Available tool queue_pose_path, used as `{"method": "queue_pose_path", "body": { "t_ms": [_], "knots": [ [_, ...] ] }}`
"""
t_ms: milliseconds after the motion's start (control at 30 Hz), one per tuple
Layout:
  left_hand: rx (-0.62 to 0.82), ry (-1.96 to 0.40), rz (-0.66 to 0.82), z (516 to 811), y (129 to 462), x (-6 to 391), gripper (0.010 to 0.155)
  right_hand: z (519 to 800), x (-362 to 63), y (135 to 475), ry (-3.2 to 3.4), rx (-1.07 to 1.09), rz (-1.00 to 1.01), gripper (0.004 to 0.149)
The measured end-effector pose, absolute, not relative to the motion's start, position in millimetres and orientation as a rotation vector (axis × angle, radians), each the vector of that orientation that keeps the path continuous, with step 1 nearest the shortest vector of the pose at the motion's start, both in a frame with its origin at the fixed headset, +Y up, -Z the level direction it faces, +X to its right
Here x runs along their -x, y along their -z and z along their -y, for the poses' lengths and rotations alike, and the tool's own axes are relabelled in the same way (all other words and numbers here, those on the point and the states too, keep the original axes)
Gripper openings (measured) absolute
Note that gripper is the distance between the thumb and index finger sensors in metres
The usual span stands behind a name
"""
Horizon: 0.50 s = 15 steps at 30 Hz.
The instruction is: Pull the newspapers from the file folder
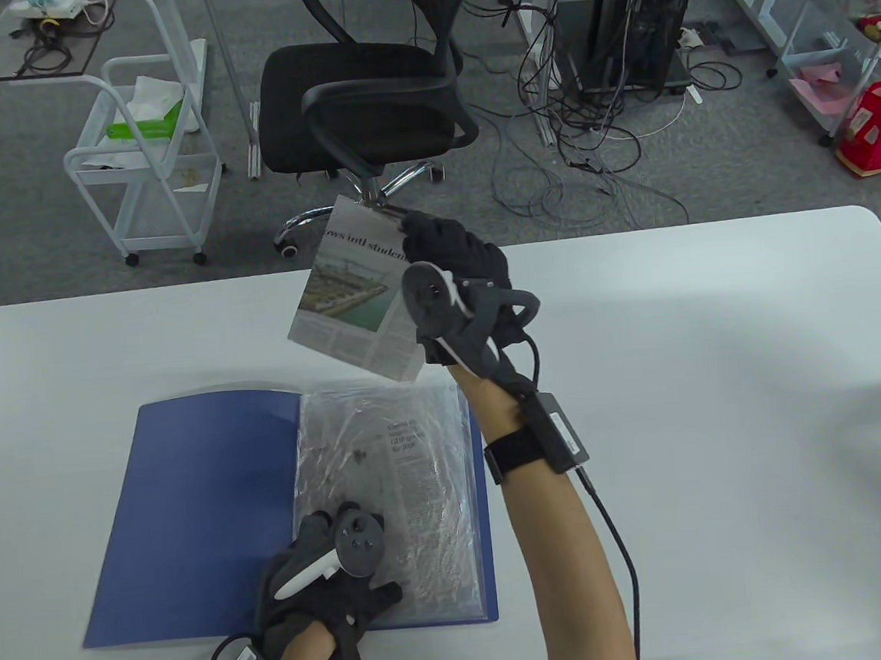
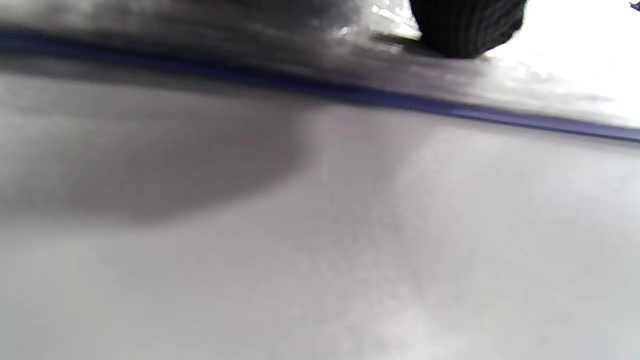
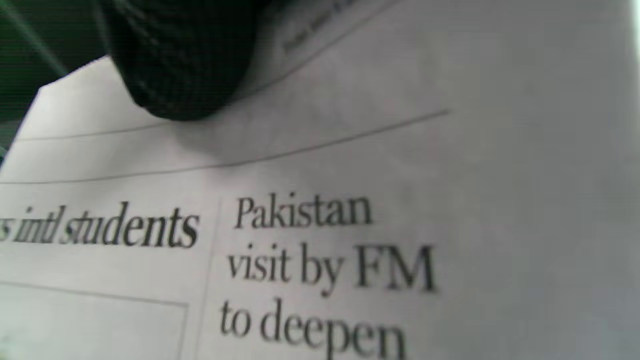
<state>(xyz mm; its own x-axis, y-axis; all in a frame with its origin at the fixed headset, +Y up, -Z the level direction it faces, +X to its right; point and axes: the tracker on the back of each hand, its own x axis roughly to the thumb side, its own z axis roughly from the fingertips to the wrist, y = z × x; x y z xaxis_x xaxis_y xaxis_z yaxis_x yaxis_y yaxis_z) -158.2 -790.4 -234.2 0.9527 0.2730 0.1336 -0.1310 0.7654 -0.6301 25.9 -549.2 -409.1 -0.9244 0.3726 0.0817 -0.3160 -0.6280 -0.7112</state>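
A blue file folder (image 1: 195, 513) lies open on the white table (image 1: 724, 398), its right side a clear plastic sleeve (image 1: 393, 496) with a newspaper page inside. My left hand (image 1: 337, 562) rests flat on the sleeve's lower left part. My right hand (image 1: 451, 275) grips a newspaper sheet (image 1: 352, 291) by its upper right edge and holds it in the air above the folder's far edge. The right wrist view shows that sheet (image 3: 350, 225) up close with a gloved fingertip (image 3: 185, 65) on it. The left wrist view shows the folder's blue edge (image 2: 400, 100) and a fingertip (image 2: 465, 25).
A black office chair (image 1: 381, 89) stands just beyond the table's far edge, behind the lifted sheet. A white trolley (image 1: 145, 163) stands at the far left, cables and a computer tower (image 1: 644, 12) at the far right.
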Motion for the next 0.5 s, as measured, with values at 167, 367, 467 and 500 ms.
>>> {"method": "queue_pose_path", "body": {
  "t_ms": [167, 367, 467, 500],
  "knots": [
    [0.666, -0.234, 0.217, 791, 234, 158, 0.087, 532, -101, 390, -2.358, 0.279, 0.975, 0.038],
    [0.664, -0.244, 0.212, 791, 234, 158, 0.086, 567, -198, 375, -2.235, 0.54, 0.767, 0.038],
    [0.664, -0.245, 0.21, 791, 234, 158, 0.086, 602, -237, 370, -2.199, 0.671, 0.67, 0.037],
    [0.664, -0.246, 0.209, 791, 234, 158, 0.086, 617, -250, 368, -2.198, 0.721, 0.638, 0.037]
  ]
}}
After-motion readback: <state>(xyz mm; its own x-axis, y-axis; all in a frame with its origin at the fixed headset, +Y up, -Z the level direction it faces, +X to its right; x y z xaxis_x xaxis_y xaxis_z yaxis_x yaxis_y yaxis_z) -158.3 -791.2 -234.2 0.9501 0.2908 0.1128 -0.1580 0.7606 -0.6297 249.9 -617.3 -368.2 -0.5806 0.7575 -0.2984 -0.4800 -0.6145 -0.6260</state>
